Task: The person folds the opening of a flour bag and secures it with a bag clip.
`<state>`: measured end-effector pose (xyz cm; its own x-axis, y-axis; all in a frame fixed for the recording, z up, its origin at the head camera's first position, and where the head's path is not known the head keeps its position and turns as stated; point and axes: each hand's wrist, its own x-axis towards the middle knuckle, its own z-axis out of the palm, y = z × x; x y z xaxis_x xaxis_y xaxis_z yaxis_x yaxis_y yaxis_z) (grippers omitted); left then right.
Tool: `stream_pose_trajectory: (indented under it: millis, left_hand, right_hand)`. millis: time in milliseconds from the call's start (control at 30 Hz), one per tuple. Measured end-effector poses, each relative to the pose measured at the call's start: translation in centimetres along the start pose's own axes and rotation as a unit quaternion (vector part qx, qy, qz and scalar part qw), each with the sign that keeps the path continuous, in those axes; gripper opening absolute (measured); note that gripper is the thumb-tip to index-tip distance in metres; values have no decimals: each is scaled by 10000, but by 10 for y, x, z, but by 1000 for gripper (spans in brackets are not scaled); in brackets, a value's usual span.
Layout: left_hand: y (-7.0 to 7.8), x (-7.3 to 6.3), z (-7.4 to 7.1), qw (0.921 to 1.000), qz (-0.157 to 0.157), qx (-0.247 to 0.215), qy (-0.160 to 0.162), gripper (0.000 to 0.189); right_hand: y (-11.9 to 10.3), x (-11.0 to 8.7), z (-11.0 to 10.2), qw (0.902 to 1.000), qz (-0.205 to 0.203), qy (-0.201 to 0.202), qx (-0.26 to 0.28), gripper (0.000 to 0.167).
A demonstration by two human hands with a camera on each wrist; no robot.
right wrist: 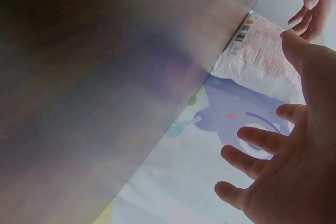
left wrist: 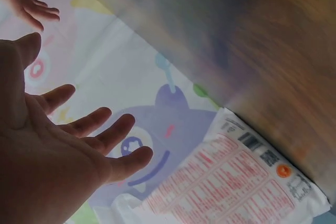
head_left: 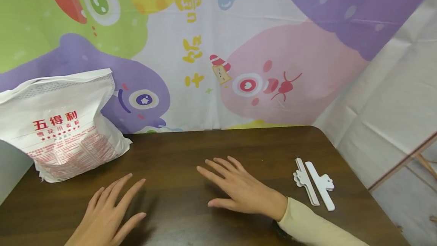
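Note:
My left hand is over the front left of the dark wooden table, palm down, fingers spread and holding nothing. Over the middle, my right hand has its fingers spread too, pointing up and left, also holding nothing. A white flour bag with red print stands at the back left, nearest to the left hand; its top edge looks flat. To the right of the right hand lie two white bag clips, a left clip and a right clip, side by side.
Behind the table hangs a cartoon-printed cloth. A plain white sheet hangs at the right, past the table's rounded corner. Something dark lies partly under the right sleeve.

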<state>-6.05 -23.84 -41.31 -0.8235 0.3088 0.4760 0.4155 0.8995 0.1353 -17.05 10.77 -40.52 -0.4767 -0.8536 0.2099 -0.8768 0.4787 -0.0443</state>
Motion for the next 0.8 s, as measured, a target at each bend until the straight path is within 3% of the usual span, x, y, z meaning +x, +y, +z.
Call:
stream_pose_trajectory:
  millis: [367, 800]
  left_hand:
    - [-3, -2, 0, 9998, -173, -30, -16, 68]
    - [-18, -9, -9, 9989, -437, -143, -61, 69]
  right_hand:
    - [-7, 33, 12, 9987, -306, -412, 77, 80]
    - [-18, 70, 15, 9965, -522, -642, 82, 77]
